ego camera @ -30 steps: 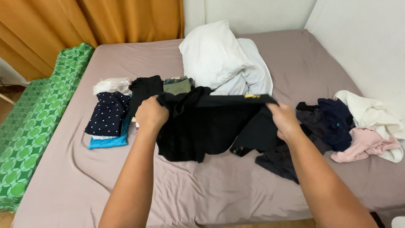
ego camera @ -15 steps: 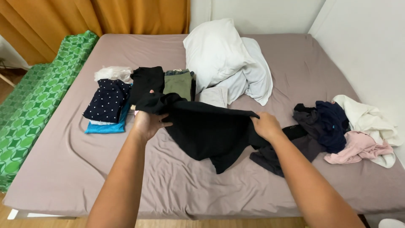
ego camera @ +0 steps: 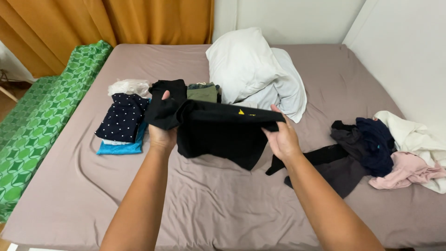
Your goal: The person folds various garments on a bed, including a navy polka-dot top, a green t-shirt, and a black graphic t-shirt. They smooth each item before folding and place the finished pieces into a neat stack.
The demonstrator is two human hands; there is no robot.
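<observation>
A: Starting at nine o'clock, what is lying there?

B: A green patterned cover (ego camera: 42, 121) is running along the left edge of the bed (ego camera: 209, 204), with orange curtains (ego camera: 116, 23) hanging at eleven o'clock behind it.

A: And moving in?

B: A folded pile is sitting at about ten o'clock from the hands: a navy dotted top (ego camera: 121, 118) is lying on a blue garment (ego camera: 123, 148), with a pale crumpled cloth (ego camera: 129, 86) just behind them. A black folded piece (ego camera: 168, 88) and an olive folded piece (ego camera: 202, 92) are sitting beside that, toward twelve.

A: What is the left hand doing?

B: The left hand (ego camera: 162, 128) is gripping the left end of the black shirt (ego camera: 218, 132), fingers closed round a bunched part of it, thumb pointing up toward twelve.

A: Where is the shirt itself?

B: It is hanging between both hands, held up just over the middle of the bed, its lower edge drooping toward six o'clock. A small yellow mark (ego camera: 240, 111) is showing near its top edge.

A: The right hand?

B: The right hand (ego camera: 281, 137) is pinching the shirt's right end, thumb on top, fingers underneath.

A: Anything beyond?

B: White pillows (ego camera: 251, 69) are resting at twelve to one o'clock. At three o'clock a loose heap is lying: dark clothes (ego camera: 353, 144), a pink garment (ego camera: 404, 169) and a white one (ego camera: 413, 135), near the wall (ego camera: 404, 51).
</observation>
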